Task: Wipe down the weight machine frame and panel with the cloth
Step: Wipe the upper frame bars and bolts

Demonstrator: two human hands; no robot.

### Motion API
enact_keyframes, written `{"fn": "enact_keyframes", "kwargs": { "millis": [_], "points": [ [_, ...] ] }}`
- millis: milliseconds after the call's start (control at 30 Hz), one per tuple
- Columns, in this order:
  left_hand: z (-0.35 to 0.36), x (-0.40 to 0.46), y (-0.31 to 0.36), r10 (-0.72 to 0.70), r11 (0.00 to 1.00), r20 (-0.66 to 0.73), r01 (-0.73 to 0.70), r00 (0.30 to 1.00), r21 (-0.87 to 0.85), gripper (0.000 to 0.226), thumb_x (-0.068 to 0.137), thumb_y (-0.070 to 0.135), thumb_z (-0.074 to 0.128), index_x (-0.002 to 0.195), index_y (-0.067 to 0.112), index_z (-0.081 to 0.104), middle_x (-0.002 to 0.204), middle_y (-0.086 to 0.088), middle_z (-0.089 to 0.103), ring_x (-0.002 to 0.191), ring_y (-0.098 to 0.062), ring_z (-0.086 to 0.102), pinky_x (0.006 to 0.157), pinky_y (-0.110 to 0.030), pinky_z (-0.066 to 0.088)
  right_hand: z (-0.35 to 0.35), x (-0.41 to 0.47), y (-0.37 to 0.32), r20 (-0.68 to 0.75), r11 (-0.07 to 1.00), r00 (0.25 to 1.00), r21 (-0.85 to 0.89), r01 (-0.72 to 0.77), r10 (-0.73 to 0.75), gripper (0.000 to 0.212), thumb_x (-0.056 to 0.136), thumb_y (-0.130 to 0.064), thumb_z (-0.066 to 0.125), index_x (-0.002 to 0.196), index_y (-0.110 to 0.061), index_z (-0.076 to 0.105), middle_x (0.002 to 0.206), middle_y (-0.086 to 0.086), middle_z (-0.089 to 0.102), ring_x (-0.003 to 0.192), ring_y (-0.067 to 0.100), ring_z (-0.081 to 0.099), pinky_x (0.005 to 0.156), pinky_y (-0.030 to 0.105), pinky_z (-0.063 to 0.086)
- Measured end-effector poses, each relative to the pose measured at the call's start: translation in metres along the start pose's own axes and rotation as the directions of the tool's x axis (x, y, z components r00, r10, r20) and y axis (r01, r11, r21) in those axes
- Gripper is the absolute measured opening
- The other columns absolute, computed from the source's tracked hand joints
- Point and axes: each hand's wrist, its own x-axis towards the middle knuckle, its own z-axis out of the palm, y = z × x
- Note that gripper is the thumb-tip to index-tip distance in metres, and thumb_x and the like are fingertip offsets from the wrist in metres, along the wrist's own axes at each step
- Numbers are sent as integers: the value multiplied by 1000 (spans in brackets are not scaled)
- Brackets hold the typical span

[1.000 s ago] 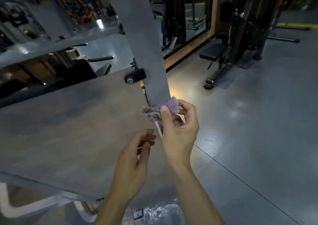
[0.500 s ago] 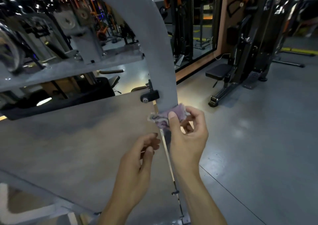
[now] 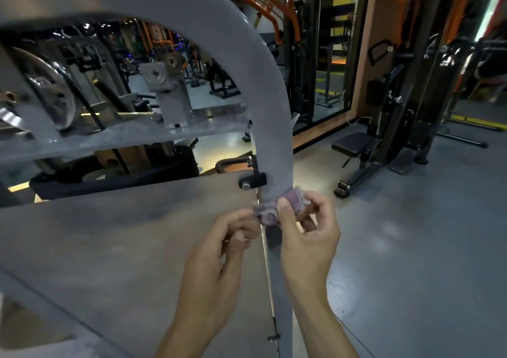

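A grey curved frame tube (image 3: 270,127) of the weight machine arches overhead and runs down in front of me. To its left lies the flat grey panel (image 3: 123,248). A small purple cloth (image 3: 274,211) is wrapped against the tube just below a black bracket (image 3: 253,181). My right hand (image 3: 307,237) pinches the cloth with thumb and curled fingers around the tube. My left hand (image 3: 219,250) sits beside it over the panel, fingers curled, its fingertips at the cloth's left end.
A grey crossbar (image 3: 118,138) with a pulley block (image 3: 167,89) and chrome weight plates (image 3: 52,94) lies behind the panel. A black bench machine (image 3: 384,138) stands on the grey floor at right. A mirror wall (image 3: 329,56) is behind.
My view has tilted upward, showing more of the arch. Both hands keep their place on the tube; my left hand has come closer to the cloth's left end.
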Motion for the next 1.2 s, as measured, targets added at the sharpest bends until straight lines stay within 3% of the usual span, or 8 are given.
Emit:
{"fn": "enact_keyframes", "kwargs": {
  "millis": [167, 300, 467, 533, 733, 967, 1033, 1200],
  "points": [
    [-1, -1, 2, -9, 1000, -13, 9, 1000, -17, 31, 101, 24, 45, 116, 43, 64, 108, 9, 74, 100, -20, 72, 86, -28, 57, 6, 7, -12, 3, 999, 1000, -18, 26, -26, 23, 88, -9, 77, 93, -28, 66, 79, -6, 60, 73, 22, 59, 68, 37, 57],
    [-3, 2, 4, -1, 1000, -33, 0, 999, -26, 32, 101, 23, 46, 116, 44, 64, 108, 10, 74, 99, -19, 73, 84, -28, 58, 26, 25, -49, 51, 979, 978, 30, 203, -204, 18, 90, -5, 76, 96, -18, 66, 79, -9, 55, 72, 5, 54, 66, 18, 52],
    [-4, 3, 5, 16, 1000, -28, -17, 999, -16, 31, 102, 25, 46, 118, 44, 63, 108, 7, 74, 98, -21, 72, 84, -33, 59, 8, 6, -21, 39, 996, 996, -33, 85, -84, 23, 89, -7, 78, 96, -24, 66, 86, -2, 62, 81, 22, 62, 69, 29, 58],
    [-4, 6, 10, 29, 1000, -19, -30, 999, -4, 32, 102, 25, 45, 120, 44, 63, 108, 7, 74, 100, -21, 71, 85, -34, 59, 7, 5, -21, 26, 996, 997, -43, 72, -71, 23, 88, -6, 78, 94, -25, 66, 82, -2, 60, 76, 16, 60, 66, 29, 57],
    [-3, 25, 30, 95, 995, -28, -94, 995, 23, 32, 103, 24, 46, 124, 43, 62, 116, 10, 71, 106, -21, 70, 87, -36, 58, 36, 30, -63, 55, 969, 968, 14, 245, -246, 14, 90, -8, 76, 98, -15, 66, 78, -11, 56, 72, 5, 54, 66, 16, 49],
    [-2, 31, 39, 106, 990, -11, -104, 994, 92, 29, 102, 27, 48, 119, 47, 62, 113, 17, 70, 107, -12, 68, 87, -38, 59, 10, 17, -40, -6, 994, 995, -52, 101, -101, 23, 88, -15, 78, 96, -31, 65, 88, -12, 66, 85, 20, 69, 66, 23, 57],
    [-2, 33, 39, 109, 989, -30, -105, 994, 103, 38, 104, 15, 52, 119, 48, 62, 113, 17, 70, 107, -13, 68, 87, -39, 59, 20, 27, -52, 17, 984, 986, -65, 168, -167, 20, 89, -13, 78, 95, -27, 66, 85, -13, 65, 80, 15, 66, 67, 25, 56],
    [-3, 42, 44, 158, 984, -78, -150, 984, 96, 35, 103, 6, 52, 109, 37, 67, 109, 12, 71, 101, -18, 70, 83, -37, 60, 57, 58, -113, 58, 918, 916, 11, 396, -396, 14, 91, -9, 76, 95, -13, 63, 80, -13, 58, 70, -1, 56, 64, 10, 47]
  ]
}}
